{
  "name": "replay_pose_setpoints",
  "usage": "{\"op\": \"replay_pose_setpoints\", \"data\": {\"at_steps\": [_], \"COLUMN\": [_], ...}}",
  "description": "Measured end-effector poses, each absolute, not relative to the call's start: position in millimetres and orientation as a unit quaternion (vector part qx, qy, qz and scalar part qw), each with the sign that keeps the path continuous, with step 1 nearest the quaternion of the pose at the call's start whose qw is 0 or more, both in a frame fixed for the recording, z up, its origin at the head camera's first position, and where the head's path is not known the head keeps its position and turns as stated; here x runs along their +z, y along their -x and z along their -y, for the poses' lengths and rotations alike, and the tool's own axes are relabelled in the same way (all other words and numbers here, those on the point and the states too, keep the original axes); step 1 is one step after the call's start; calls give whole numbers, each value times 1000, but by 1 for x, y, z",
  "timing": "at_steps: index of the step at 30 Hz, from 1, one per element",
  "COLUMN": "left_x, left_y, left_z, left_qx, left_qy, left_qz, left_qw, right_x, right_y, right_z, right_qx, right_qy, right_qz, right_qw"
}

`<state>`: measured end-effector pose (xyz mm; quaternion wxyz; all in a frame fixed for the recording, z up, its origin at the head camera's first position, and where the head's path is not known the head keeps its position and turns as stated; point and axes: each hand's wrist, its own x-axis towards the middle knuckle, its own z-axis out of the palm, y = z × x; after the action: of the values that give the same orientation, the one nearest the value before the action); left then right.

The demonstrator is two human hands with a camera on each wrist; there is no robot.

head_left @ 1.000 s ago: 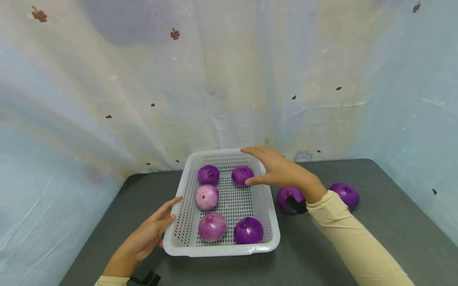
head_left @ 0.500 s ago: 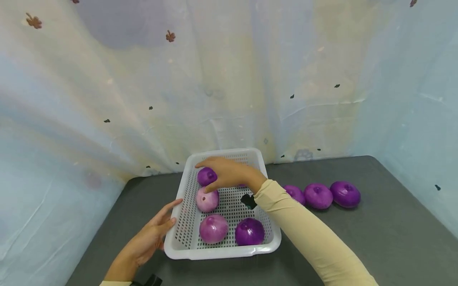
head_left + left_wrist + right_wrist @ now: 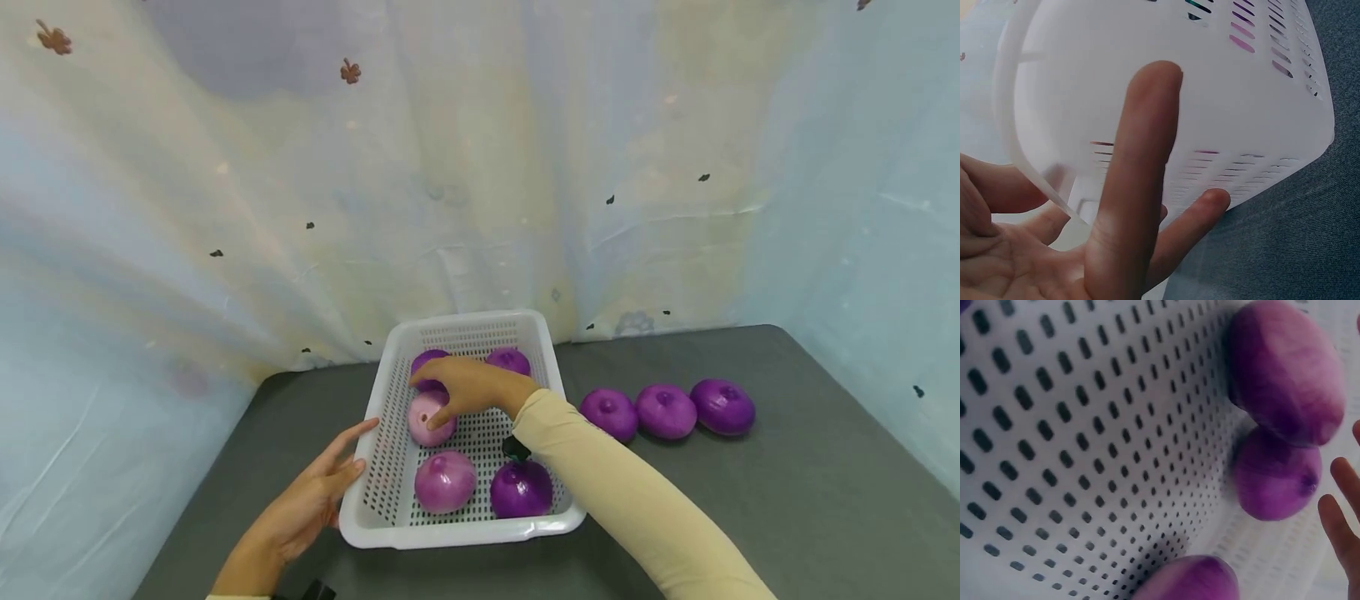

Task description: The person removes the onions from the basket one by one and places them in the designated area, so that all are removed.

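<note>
A white perforated basket [image 3: 465, 537] stands on the table with several purple onions in it. My right hand [image 3: 476, 385] is spread over its left column, above a pale onion [image 3: 421, 419] and partly hiding a darker onion [image 3: 428, 360] behind it. In the right wrist view, the fingers [image 3: 1338, 531] show a gap from the nearest onion [image 3: 1279, 478]. My left hand [image 3: 311, 496] rests against the basket's left side, with straight fingers and thumb at the rim. Its fingers [image 3: 1138, 169] extend along the outer wall in the left wrist view.
Three purple onions, the middle one [image 3: 667, 411] between two others, lie in a row right of the basket on the dark grey table [image 3: 795, 475]. A patterned curtain [image 3: 480, 208] hangs behind and at both sides.
My right hand has moved left from above the far right onion to the left column, then slightly nearer to me. The left hand stays at the rim.
</note>
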<state>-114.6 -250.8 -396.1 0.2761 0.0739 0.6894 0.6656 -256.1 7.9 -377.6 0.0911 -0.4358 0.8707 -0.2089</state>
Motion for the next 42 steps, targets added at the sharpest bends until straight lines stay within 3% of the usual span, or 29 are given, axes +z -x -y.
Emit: {"op": "replay_pose_setpoints", "data": {"at_steps": [42], "left_x": [-398], "left_y": [118], "left_z": [261], "left_qx": [670], "left_qy": [-47], "left_qz": [-685], "left_qw": [281], "right_x": [-395], "right_y": [253], "right_z": [4], "right_qx": [-173], "right_qy": [394], "right_qz": [-887], "right_qw": [166]}}
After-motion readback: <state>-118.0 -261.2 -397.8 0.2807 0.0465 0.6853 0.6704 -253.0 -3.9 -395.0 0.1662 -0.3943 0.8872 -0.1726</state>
